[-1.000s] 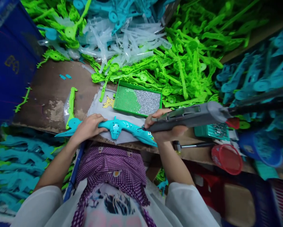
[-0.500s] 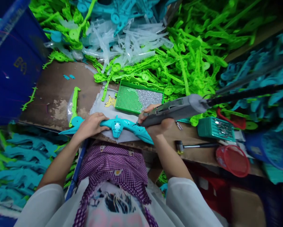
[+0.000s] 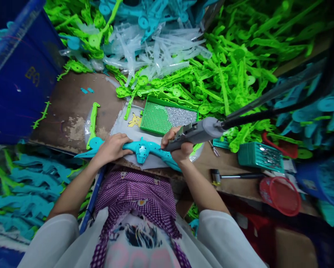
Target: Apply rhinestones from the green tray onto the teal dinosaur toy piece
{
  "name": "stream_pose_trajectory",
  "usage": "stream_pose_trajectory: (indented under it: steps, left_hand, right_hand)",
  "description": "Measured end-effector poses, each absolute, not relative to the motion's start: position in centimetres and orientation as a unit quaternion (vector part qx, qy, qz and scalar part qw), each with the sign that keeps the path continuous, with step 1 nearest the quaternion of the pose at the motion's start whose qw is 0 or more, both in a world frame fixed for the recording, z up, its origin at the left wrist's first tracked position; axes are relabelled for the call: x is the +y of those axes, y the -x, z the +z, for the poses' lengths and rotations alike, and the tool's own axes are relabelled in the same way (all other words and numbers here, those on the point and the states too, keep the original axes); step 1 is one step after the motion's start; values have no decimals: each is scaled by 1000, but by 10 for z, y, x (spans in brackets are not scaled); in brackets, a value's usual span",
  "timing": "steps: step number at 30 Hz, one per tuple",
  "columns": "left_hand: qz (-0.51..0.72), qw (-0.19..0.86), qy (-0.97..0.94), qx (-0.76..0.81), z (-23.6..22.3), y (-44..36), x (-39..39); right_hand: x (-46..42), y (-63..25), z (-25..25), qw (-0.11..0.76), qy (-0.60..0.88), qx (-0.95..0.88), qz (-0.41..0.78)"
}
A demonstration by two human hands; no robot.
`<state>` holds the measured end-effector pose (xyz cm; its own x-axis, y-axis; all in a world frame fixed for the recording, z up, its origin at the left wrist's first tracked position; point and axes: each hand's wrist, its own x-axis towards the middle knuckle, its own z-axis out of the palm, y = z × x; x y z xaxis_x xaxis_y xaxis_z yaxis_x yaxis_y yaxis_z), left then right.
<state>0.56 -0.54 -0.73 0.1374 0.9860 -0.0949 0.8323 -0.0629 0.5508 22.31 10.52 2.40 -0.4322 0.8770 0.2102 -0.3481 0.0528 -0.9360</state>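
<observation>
1. At the front edge of the bench (image 3: 63,96), one blue part (image 3: 141,152) lies lengthwise on one gray cloth (image 3: 136,133).
2. Hands, two. Your left hand (image 3: 114,148) is curled over the left stretch of the blue part, gripping it; your right hand (image 3: 179,146) is closed around one gray power screwdriver (image 3: 204,131), its bit pointing down at the right half.
3. Tray, one, green (image 3: 155,115), beyond the blue part; its right side is heaped with screws (image 3: 181,116), too many to count.
4. Blue chips, two (image 3: 90,90), side by side on the bench at the upper left.
5. Hammer, one (image 3: 241,175); red basket, one (image 3: 284,195); both to your right.
6. Hidden: your left hand covers a stretch of the blue part, your right hand and wrist some of its far end. You cannot tell whether the bit touches it.
7. Cut off: the dark cable (image 3: 278,110) blurs toward the right side; the blue bin (image 3: 19,85) leaves the view at the left.
8. Green parts (image 3: 225,82), piled behind the tray, overlap beyond counting.
</observation>
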Motion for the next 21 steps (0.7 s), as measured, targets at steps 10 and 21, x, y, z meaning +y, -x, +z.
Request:
stream_pose_trajectory:
  steps: [10, 21]
  left_hand:
    - [244, 200, -718, 620, 14, -8, -21]
    - [279, 387, -332, 814, 7, 90, -68]
  right_hand:
    - [105, -220, 63, 590, 219, -556, 543]
    - [120, -182, 42, 627, 283, -498, 528]
